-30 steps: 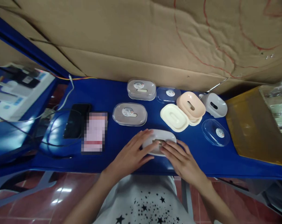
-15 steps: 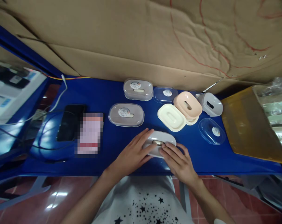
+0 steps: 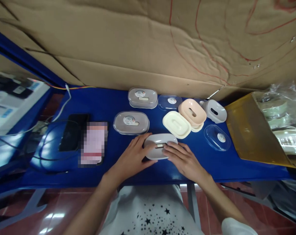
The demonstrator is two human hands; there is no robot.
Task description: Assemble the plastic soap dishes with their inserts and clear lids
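A pale grey oval soap dish [image 3: 160,153] with a slot in its middle lies in front of me near the table's front edge. My left hand [image 3: 135,153] grips its left end, thumb beside the slot. The right end is held by my right hand [image 3: 183,159], whose fingers reach over the top to the slot. Just behind are a cream oval tray [image 3: 176,124] and a peach soap dish [image 3: 192,111] resting on a cream piece. Farther right stands another grey soap dish [image 3: 215,111]. Two grey dishes, one nearer [image 3: 140,126] and one farther [image 3: 148,103], wear clear lids with round stickers.
Clear lids lie at the back [image 3: 165,102] and at right [image 3: 216,138] on the blue table [image 3: 94,101]. An opened carton [image 3: 238,130] with plastic-wrapped pieces stands right. Left are a phone with a blurred screen [image 3: 94,143], a black device [image 3: 73,133] and cables. Cardboard [image 3: 113,42] walls the back.
The grey soap dish has tilted slightly, its near side showing less of my left fingers, and both hands stay on it. The camera view has shifted a little; the other things lie unmoved.
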